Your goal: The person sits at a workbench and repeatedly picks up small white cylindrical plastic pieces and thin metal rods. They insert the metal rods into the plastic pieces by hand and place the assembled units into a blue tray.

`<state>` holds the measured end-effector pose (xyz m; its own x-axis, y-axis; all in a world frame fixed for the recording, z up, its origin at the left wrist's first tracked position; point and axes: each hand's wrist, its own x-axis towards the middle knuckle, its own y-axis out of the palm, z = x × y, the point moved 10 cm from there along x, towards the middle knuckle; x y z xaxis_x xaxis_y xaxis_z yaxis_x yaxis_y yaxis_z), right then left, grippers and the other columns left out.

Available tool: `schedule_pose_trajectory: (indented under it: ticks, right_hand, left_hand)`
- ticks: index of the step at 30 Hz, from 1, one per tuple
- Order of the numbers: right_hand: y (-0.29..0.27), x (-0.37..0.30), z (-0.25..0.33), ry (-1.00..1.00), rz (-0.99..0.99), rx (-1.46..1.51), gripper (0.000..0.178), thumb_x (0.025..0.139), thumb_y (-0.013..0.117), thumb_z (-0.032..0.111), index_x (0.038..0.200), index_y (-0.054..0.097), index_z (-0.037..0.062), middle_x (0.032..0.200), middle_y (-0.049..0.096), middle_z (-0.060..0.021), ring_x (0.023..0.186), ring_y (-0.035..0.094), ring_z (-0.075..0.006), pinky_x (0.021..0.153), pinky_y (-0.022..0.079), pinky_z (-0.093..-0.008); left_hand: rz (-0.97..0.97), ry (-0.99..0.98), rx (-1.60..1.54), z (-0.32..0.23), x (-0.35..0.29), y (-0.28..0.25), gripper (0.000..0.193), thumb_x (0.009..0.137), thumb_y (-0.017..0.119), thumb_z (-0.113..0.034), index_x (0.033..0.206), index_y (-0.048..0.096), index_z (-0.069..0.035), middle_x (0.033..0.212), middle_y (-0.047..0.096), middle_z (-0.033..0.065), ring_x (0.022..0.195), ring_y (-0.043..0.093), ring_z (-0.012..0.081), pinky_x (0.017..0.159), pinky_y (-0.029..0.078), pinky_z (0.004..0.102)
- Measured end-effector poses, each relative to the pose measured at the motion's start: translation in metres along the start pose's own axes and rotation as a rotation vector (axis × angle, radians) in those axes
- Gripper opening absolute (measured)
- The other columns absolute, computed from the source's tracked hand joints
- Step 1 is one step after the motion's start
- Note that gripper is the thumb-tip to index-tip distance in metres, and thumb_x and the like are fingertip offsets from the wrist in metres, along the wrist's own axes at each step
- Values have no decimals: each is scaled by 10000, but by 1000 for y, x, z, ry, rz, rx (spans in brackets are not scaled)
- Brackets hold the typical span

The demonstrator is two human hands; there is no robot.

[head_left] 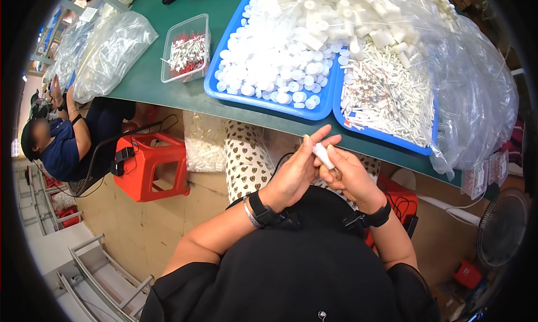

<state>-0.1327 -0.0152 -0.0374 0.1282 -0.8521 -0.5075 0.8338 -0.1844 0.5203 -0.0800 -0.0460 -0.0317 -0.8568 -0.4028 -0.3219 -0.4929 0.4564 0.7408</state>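
Just past the table's front edge, my right hand (350, 175) is closed around a small white tapered plastic piece (323, 155), its wider end pointing up and left. My left hand (296, 173) is beside it with the fingers stretched out and the thumb raised. Its fingers are close to the piece; whether they touch it I cannot tell. Ahead of my hands, a blue tray (263, 105) holds many white round plastic discs (280, 70). To its right, a second blue tray (386, 138) holds thin white sticks (386, 92), with fine reddish wires among them.
Clear bags of thick white cylinders (358, 14) overlap both trays. A clear box (205, 36) of red and white parts stands left on the green table (151, 86). Another person (67, 137) sits at left near a red stool (150, 170). A fan (502, 226) stands at right.
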Motion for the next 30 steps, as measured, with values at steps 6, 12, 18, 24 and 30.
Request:
schedule_pose_trajectory:
  ticks: [6, 12, 18, 24, 30]
  right_hand:
    - [3, 5, -19, 85, 92, 250, 459, 1074, 371, 404, 1005, 573, -3, 619, 463, 19, 401, 290, -31, 378, 244, -190]
    - [2, 9, -22, 30, 15, 205, 446, 1074, 361, 398, 975, 553, 8, 623, 428, 35, 403, 294, -21, 388, 237, -187]
    - [-3, 5, -5, -141, -145, -232, 377, 1065, 425, 361, 1059, 557, 8, 698, 491, 23, 525, 391, -32, 463, 318, -177]
    - [-10, -3, -7, -54, -93, -337, 296, 1047, 489, 305, 1091, 578, 27, 751, 517, 29, 610, 437, -21, 531, 364, -193]
    - [-2, -4, 18, -389, -241, -793, 298, 1041, 493, 290, 1063, 580, 6, 763, 611, -58, 590, 526, -122, 537, 431, -282]
  left_hand:
    - [30, 12, -2, 6, 3, -6, 640, 1049, 230, -540, 1547, 241, -137, 1574, 294, 111, 1344, 425, 248, 1045, 437, 464]
    - [-40, 91, -128, 14, 3, -7, 610, 1052, 260, -511, 1514, 287, -113, 1552, 326, 108, 1365, 406, 263, 1072, 431, 459]
    - [-62, -41, -93, 21, 7, -21, 549, 1065, 268, -482, 1364, 477, -72, 1449, 466, 97, 1078, 576, 207, 971, 500, 426]
    - [16, -37, -124, 13, 3, -15, 511, 1068, 308, -456, 1321, 510, -61, 1436, 484, 87, 997, 592, 187, 939, 510, 412]
    - [-32, 24, -182, 18, 4, -14, 434, 1066, 372, -401, 1338, 494, -85, 1462, 454, 91, 1316, 469, 243, 1077, 423, 419]
